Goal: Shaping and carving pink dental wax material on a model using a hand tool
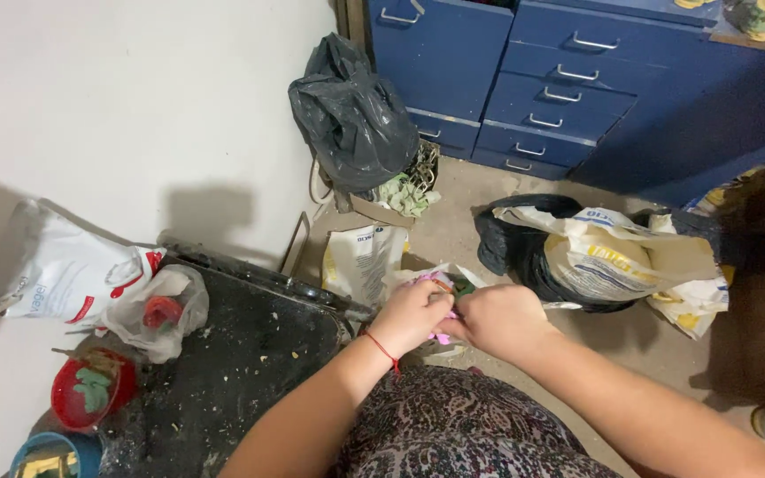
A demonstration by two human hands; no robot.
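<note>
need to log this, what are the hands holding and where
Both the left hand and right hand pinch a small pink piece between them; exact grip point cannot be told.

Head camera looks steeply down, close above the hands [458, 317].

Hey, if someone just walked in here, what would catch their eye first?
Probably the two hands, left hand and right hand, pressed together over a small pink thing at centre. Behind them stand blue drawers, with a black bag slumped against the wall and a big printed sack on the floor.
</note>
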